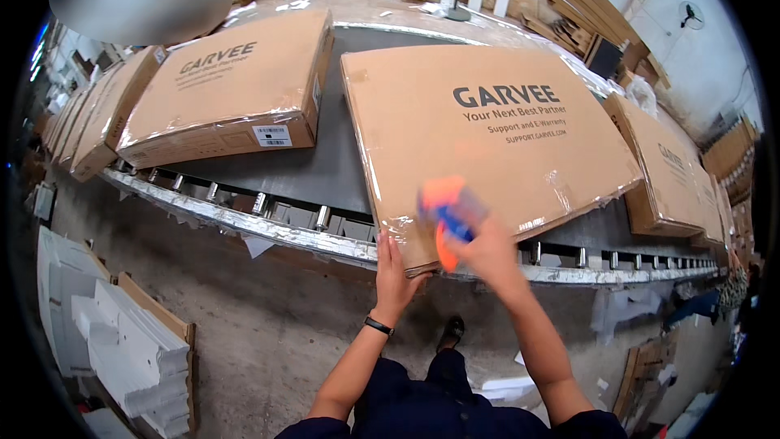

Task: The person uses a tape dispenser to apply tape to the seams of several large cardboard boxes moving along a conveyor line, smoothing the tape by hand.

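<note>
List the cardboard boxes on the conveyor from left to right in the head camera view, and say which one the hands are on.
Row of boxes on edge → flat box → large flat box, with left hand and right hand holding an orange tape dispenser → box at right.

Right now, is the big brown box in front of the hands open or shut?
Shut. The big cardboard box lies flat on the conveyor, its top unbroken, with shiny clear tape over its near corner. No flaps stand up.
</note>
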Motion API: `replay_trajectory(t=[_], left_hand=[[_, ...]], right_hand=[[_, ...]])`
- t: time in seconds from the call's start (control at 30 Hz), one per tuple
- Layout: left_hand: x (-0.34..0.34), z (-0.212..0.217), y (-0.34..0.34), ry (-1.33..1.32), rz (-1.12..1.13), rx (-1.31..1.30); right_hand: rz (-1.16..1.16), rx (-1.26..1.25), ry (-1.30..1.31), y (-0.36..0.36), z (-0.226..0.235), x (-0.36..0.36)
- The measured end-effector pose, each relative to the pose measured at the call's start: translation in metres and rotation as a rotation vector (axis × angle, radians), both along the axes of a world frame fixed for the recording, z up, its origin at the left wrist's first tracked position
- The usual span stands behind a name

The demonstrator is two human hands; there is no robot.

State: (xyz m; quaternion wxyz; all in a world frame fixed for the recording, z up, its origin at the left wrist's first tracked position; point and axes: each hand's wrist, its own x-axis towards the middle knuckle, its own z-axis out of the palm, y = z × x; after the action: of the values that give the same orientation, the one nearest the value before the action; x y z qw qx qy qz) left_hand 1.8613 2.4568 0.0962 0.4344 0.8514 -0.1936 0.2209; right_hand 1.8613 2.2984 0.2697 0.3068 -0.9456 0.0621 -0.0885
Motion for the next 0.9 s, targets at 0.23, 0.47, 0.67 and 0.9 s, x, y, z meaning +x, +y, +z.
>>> replay_trajectory(t=[0.23,0.47,0.67,0.9], left_hand=[[0.008,-0.008,0.009,0.030,-0.123,-0.048],[0.007,-0.001,0.020,0.108,-0.118,-0.025],[0.006,0.019,0.026,0.106,-0.263,0.248],[0.033,0.052,0.000,0.213,-0.342,0.677]], right_hand=[[0.001,-0.240,0.229,0.020,-0.024,0.034],[-0.053,-0.188,0.298,0.030,-0.037,-0.079],[-0.156,-0.223,0.312,0.030,-0.088,-0.141],[0.046,-0.317,0.469,0.031,-0.150,-0.046]])
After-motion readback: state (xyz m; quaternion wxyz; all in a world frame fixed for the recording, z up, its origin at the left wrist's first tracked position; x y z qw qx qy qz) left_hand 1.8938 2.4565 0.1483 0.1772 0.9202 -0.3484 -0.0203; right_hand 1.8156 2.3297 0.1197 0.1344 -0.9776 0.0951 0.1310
